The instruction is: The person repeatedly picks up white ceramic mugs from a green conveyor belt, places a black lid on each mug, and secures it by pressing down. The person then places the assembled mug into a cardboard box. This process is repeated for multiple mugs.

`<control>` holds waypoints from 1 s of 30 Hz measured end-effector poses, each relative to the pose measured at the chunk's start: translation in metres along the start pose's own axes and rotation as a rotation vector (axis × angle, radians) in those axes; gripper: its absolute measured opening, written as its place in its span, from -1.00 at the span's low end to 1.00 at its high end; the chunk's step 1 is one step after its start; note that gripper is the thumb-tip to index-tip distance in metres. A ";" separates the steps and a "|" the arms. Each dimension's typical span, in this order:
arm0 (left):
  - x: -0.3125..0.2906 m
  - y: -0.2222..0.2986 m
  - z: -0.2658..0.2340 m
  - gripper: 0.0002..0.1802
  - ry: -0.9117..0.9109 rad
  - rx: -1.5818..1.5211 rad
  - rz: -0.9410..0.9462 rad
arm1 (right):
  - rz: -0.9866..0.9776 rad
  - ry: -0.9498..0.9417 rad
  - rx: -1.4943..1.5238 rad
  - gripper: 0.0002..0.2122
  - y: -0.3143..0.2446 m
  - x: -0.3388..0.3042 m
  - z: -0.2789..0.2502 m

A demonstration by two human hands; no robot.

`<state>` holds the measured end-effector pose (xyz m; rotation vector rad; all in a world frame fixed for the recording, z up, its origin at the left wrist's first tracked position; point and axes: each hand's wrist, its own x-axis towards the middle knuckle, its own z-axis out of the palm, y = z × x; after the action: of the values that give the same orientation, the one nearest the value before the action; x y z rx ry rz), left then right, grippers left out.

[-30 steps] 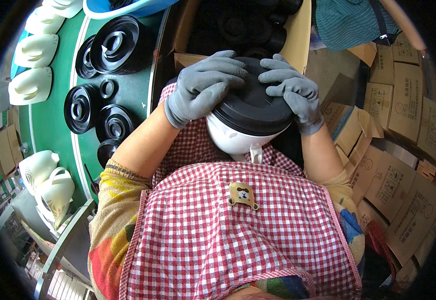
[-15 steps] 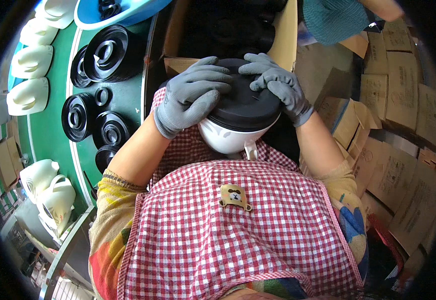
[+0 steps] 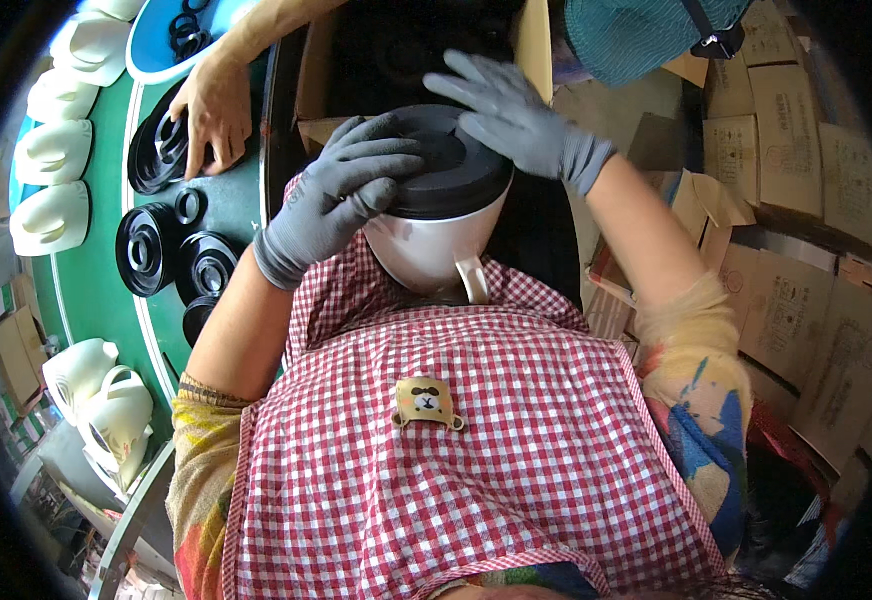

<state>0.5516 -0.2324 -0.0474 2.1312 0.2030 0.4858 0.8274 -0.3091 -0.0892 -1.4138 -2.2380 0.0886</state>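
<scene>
In front of my apron stands a white pot [image 3: 426, 249] with a handle [image 3: 473, 279] pointing towards me. A round black lid [image 3: 444, 187] with a sunken middle sits on its top. Both my hands wear grey gloves. My left hand [image 3: 341, 195] lies on the lid's left side, its fingers stretched across the rim. My right hand [image 3: 526, 118] is over the lid's far right edge, fingers extended and apart; its palm side is hidden, so contact with the lid is unclear.
Another person's bare hand [image 3: 214, 115] touches black round parts on the green table [image 3: 96, 285]. More black parts [image 3: 146, 248], white shells [image 3: 51, 218], white jugs [image 3: 116, 410] and a blue basin [image 3: 151, 50] are there. An open carton [image 3: 533, 50] stands ahead; stacked cartons [image 3: 786, 140] fill the right.
My right hand has lifted and opened out from its bent-finger hold on the lid. The pot looks more upright. Another person's hand has come in over the black parts at upper left.
</scene>
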 end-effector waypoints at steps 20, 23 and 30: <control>-0.004 -0.023 0.008 -0.68 -0.010 0.057 -0.022 | 0.052 -0.325 0.154 -0.20 -0.055 0.044 0.019; -0.005 -0.023 0.005 -0.68 -0.005 0.007 0.000 | -0.180 -0.026 0.246 -0.30 -0.036 0.092 -0.008; 0.011 -0.072 -0.025 -0.58 -0.052 0.174 0.014 | -0.225 -0.248 0.227 -0.06 -0.011 0.045 -0.036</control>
<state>0.5537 -0.1687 -0.0913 2.3134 0.2073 0.4336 0.8182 -0.2824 -0.0378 -1.0732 -2.4796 0.4490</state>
